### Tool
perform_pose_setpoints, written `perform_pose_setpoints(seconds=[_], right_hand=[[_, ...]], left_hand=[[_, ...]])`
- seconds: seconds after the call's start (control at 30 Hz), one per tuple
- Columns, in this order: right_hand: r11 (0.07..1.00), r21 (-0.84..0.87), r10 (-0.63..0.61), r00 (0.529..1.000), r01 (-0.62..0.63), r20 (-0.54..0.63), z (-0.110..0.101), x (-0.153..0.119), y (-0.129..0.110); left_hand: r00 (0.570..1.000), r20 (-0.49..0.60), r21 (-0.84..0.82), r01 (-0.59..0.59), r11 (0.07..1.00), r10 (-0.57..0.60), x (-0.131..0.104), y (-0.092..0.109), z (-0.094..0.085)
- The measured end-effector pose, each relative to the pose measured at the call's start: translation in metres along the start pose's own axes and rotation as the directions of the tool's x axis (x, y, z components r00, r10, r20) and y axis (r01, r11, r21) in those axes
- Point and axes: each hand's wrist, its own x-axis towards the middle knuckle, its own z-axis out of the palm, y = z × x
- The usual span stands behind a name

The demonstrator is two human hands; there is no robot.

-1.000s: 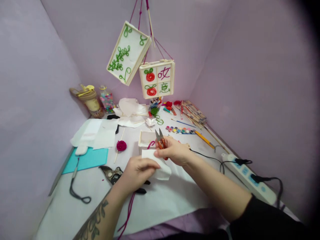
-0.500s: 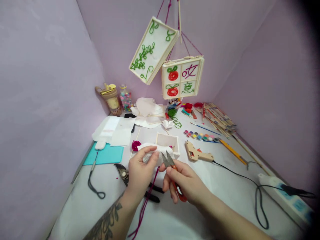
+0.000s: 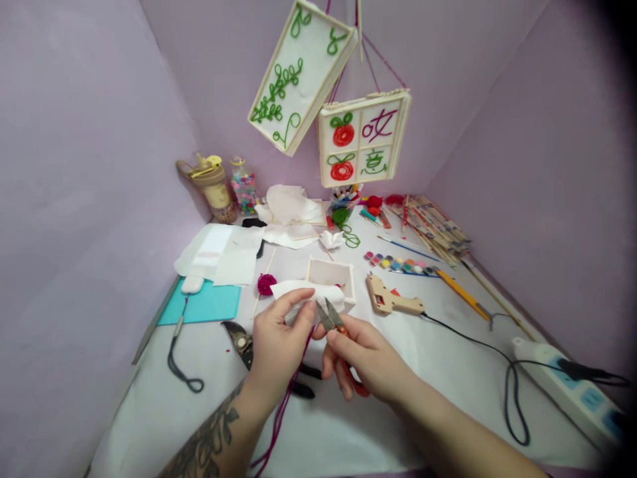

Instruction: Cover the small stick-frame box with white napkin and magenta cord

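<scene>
My left hand (image 3: 281,332) pinches a piece of white textured paper (image 3: 328,293) between thumb and fingertips. In my right hand (image 3: 365,352) is a pair of scissors (image 3: 332,317) with orange handles, its blades parted and pointing up beside my left fingertips. Whether the blades touch the paper, I cannot tell. Behind the paper stands a small white open box (image 3: 352,285). A ball of magenta cord (image 3: 266,285) lies to its left. Long magenta strands (image 3: 279,421) run down between my wrists, over black-handled pruning shears (image 3: 242,343) partly hidden by my left hand.
A beige glue gun (image 3: 393,297) lies at right, its black cable leading to a power strip (image 3: 572,385). Paint pots (image 3: 398,263) and a yellow cutter (image 3: 462,292) lie behind. A turquoise sheet (image 3: 209,305) is at left. Two decorated panels (image 3: 298,73) hang above.
The view has tilted slightly down, so everything on the table sits a little higher. The scissors' tips have shifted slightly left, closer to my left fingertips. Both hands keep their hold.
</scene>
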Motion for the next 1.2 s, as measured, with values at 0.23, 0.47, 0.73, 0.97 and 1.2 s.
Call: perform_pose_setpoints(seconds=[0.23,0.47,0.73,0.97,1.2], right_hand=[[0.999,-0.034,-0.01,1.0,0.011,0.011,-0.003,0.0,-0.002],[0.995,-0.104,-0.015,1.0,0.014,-0.008,-0.006,0.0,-0.002],[0.976,-0.216,-0.041,0.997,0.026,-0.063,-0.008,0.0,0.0],[0.97,-0.242,-0.042,0.997,0.025,-0.069,-0.008,-0.001,-0.002],[0.975,-0.221,-0.047,0.996,0.029,-0.074,-0.005,0.0,-0.002]], left_hand=[[0.997,0.023,-0.002,-0.074,0.997,0.074,0.001,-0.001,-0.001],[0.984,0.031,0.021,-0.177,0.984,0.176,0.002,-0.006,0.0],[0.957,0.06,0.075,-0.29,0.954,0.286,0.001,-0.011,0.002],[0.959,0.079,0.056,-0.278,0.959,0.273,0.0,-0.012,0.003],[0.974,0.073,0.01,-0.217,0.976,0.216,0.0,-0.009,0.005]])
